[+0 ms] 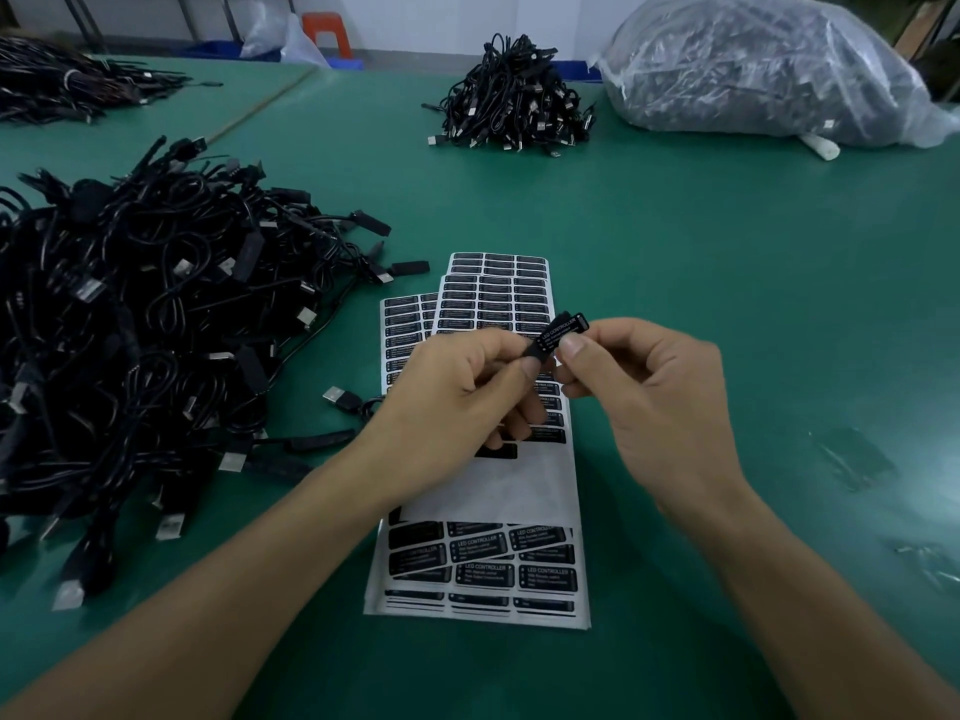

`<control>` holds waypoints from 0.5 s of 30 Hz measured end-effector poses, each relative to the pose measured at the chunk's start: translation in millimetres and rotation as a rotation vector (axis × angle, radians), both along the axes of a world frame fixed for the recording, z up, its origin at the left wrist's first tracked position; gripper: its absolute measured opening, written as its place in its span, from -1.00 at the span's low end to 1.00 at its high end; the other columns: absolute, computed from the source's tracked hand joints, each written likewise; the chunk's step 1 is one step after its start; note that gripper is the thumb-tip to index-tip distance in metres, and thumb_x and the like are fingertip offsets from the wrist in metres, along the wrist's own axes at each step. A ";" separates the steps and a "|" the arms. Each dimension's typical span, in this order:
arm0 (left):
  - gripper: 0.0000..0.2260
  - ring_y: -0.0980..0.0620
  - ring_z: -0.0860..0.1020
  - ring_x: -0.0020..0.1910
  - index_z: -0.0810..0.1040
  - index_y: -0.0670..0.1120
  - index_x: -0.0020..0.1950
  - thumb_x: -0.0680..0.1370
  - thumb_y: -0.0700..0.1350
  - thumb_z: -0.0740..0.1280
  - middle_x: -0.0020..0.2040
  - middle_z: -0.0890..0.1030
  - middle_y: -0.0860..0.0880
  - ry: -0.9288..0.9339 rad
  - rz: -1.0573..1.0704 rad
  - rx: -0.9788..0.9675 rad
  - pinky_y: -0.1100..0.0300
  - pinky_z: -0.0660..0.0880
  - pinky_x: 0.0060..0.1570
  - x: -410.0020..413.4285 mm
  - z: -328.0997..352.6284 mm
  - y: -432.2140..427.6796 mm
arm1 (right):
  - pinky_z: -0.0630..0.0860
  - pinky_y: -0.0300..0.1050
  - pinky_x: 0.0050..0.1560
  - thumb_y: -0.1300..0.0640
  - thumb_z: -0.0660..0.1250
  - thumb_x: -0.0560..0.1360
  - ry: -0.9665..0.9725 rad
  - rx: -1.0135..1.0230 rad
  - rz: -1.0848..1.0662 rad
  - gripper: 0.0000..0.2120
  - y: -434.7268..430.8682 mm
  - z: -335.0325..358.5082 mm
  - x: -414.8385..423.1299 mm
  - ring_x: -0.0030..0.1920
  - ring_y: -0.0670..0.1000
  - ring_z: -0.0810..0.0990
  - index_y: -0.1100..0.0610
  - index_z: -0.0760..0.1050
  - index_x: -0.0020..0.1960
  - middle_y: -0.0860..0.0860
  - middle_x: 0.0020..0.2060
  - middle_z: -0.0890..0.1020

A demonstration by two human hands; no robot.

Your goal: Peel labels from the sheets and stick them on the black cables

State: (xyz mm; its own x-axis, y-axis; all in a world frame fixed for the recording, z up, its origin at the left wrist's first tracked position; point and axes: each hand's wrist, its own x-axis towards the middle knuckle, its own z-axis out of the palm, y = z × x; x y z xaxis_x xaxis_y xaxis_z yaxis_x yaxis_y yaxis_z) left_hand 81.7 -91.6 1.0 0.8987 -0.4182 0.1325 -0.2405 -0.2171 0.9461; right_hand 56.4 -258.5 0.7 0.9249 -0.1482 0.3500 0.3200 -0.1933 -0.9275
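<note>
Nearest you, a stack of overlapping label sheets [493, 491] lies flat on the green table [727, 252]. The sheets hold rows of black labels printed "LED CONTROLLER", and a bare white band crosses the top sheet.

Just above the middle of the sheets, both of your hands meet. Your left hand [447, 407] has its fingers curled, with thumb and forefinger clamped on the lower end of a small black module [534, 352]. Your right hand [644, 397] pinches the same module from the other side, thumb pressed against forefinger around it and the other fingers curled under. The module tilts up to the right, and a label [561, 331] reading "LED CONTROLLER" lies along its face.

Just left of the sheets, 1 loose USB plug [340, 397] rests on the table. Further left of the sheets sprawls a large pile of black cables [130, 330]. To the right of the sheets lie some shiny clear scraps [852, 454].

Well beyond the sheets stands a smaller heap of cables [511, 101]. Beyond and to the right of the sheets sits a clear plastic bag [763, 70] stuffed with dark contents. Far beyond and left of the sheets lies another spread of cables [62, 85].
</note>
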 end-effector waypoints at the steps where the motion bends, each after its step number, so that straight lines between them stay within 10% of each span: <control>1: -0.84 0.12 0.61 -0.34 0.63 -0.06 0.01 0.67 -0.20 0.26 -0.25 0.69 -0.04 0.011 -0.015 0.004 0.31 0.49 -0.40 0.2 0.0 0.8 | 0.56 -0.30 -0.21 0.18 0.41 0.53 0.005 -0.016 -0.003 -0.83 -0.6 -0.4 0.4 -0.30 -0.16 0.65 -0.01 0.64 -0.21 -0.09 -0.33 0.70; 15: -0.85 0.13 0.61 -0.35 0.65 -0.01 0.00 0.65 -0.19 0.30 -0.28 0.68 -0.04 0.050 -0.037 0.030 0.35 0.47 -0.41 0.4 0.1 0.2 | 0.62 -0.09 -0.14 0.17 0.42 0.52 0.062 -0.146 0.023 -0.86 -8.3 -1.1 4.0 -0.30 -0.12 0.61 0.05 0.65 -0.22 -0.03 -0.30 0.70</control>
State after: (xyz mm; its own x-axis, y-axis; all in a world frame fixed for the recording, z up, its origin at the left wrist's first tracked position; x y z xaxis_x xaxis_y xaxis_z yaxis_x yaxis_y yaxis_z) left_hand 82.2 -91.3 1.1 0.8878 -0.4541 0.0745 -0.2012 -0.2374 0.9503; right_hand 60.4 -266.8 -0.4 0.9479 -0.0784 0.3087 0.2692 -0.3207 -0.9081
